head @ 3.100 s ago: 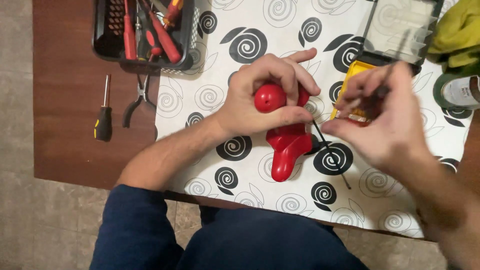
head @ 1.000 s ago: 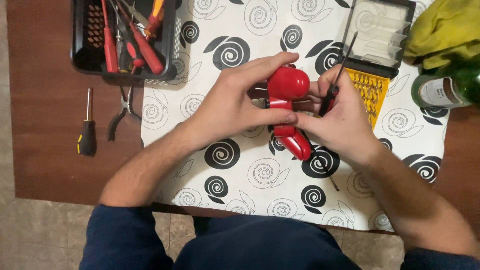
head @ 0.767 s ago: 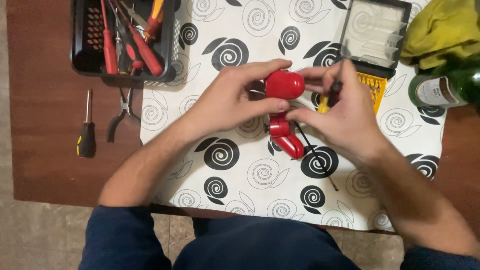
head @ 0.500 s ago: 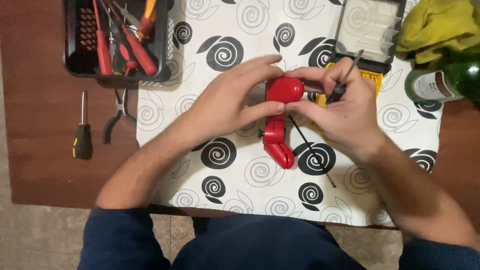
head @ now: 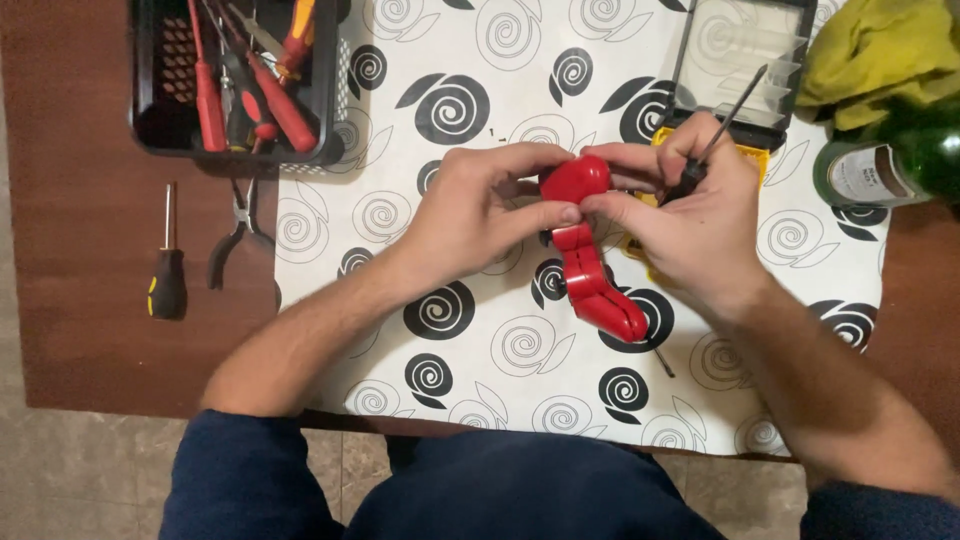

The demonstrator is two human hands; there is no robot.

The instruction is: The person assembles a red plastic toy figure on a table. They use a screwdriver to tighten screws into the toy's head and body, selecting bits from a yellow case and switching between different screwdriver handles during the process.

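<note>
Both hands are on the red plastic device (head: 590, 255), held just above the spiral-patterned cloth (head: 470, 330) near the middle of the counter (head: 90, 300). My guess is this is a prying or parting step at the rounded head, where the fingertips meet. The next move looks to call for a steady grip and careful pressure at that seam.

The left hand (head: 480, 215) is curled, thumb and fingers pinching the head from nine o'clock. The right hand (head: 690, 215) closes on it from three o'clock, with a thin screwdriver (head: 715, 135) tucked in its fingers, the shaft angled toward one o'clock.

At eleven o'clock sits a black tool basket (head: 235, 85). At nine o'clock lie pliers (head: 235, 240) and a small black-handled screwdriver (head: 167, 260).
</note>
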